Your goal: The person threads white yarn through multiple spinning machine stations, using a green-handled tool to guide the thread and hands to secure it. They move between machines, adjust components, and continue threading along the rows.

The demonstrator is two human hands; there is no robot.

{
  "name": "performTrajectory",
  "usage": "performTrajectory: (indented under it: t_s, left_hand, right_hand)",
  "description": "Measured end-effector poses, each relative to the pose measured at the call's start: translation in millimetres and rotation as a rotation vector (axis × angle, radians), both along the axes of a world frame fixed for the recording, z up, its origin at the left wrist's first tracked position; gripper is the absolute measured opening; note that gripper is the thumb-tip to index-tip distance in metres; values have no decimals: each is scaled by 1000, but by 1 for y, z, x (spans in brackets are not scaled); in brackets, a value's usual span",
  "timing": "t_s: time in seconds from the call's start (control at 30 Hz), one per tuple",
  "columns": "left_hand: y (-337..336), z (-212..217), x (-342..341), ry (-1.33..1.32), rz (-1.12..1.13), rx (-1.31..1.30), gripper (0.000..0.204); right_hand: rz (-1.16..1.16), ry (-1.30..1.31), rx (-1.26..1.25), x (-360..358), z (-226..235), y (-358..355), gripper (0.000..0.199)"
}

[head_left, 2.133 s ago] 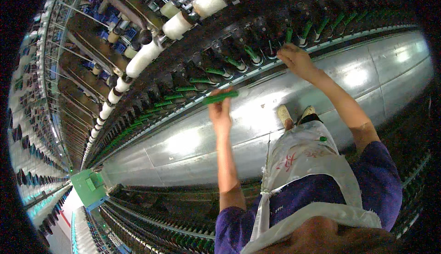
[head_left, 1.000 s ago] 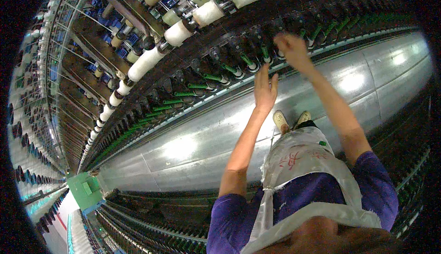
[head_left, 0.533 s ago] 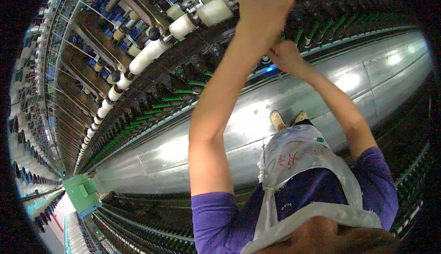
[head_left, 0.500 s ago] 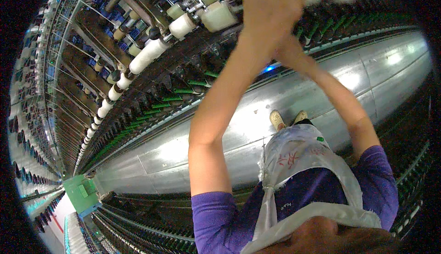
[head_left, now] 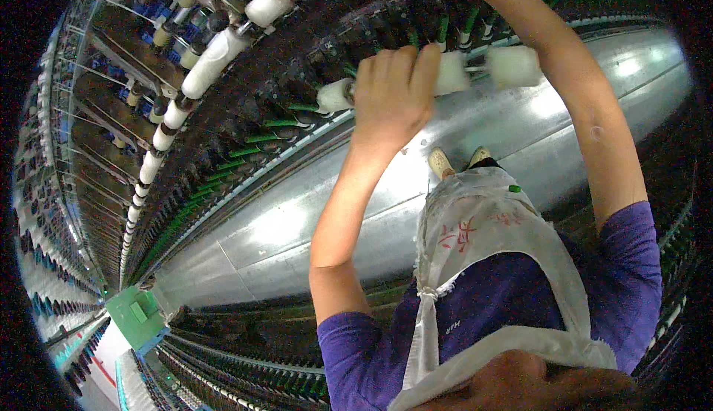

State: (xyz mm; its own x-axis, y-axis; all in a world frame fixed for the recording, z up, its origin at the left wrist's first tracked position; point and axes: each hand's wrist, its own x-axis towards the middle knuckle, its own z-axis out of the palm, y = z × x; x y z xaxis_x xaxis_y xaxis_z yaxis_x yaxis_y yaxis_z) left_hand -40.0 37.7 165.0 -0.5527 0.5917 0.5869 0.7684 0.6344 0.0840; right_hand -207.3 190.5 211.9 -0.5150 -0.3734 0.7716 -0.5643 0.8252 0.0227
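Note:
My left hand (head_left: 394,91) is raised in front of me and closed around a white roving bobbin (head_left: 512,67), which lies crosswise in front of the dark spindle rail (head_left: 312,76). The bobbin's white ends stick out on both sides of my fingers. My right arm (head_left: 587,121) reaches up past the bobbin and leaves the picture at the top edge, so my right hand is hidden. I wear a purple shirt and a white apron (head_left: 475,225).
A long spinning frame runs from upper right to lower left, with rows of green spindles (head_left: 223,177) and white bobbins (head_left: 212,62) hung above. A shiny metal floor strip (head_left: 297,225) lies below me. A green box (head_left: 134,314) stands at the lower left.
My left hand rose from the spindle rail to the upper bobbins and came back down holding a white bobbin. My right hand left the rail and went up out of view.

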Motion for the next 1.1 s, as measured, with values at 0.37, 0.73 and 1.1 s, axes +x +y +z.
performTrajectory:
  t_s: [0.37, 0.73, 1.1]
  left_hand:
    - [-23, -35, 10, -139, 85, -63, 60]
    - [16, -12, -33, 85, 72, -170, 37]
    - [96, 84, -131, 476, 336, -212, 26]
  right_hand:
    - [-83, -218, -12, -5, -7, 1, 13]
    - [290, 273, -223, 75, 61, 33, 12]
    - [-71, -94, -161, 167, -22, 167, 10]
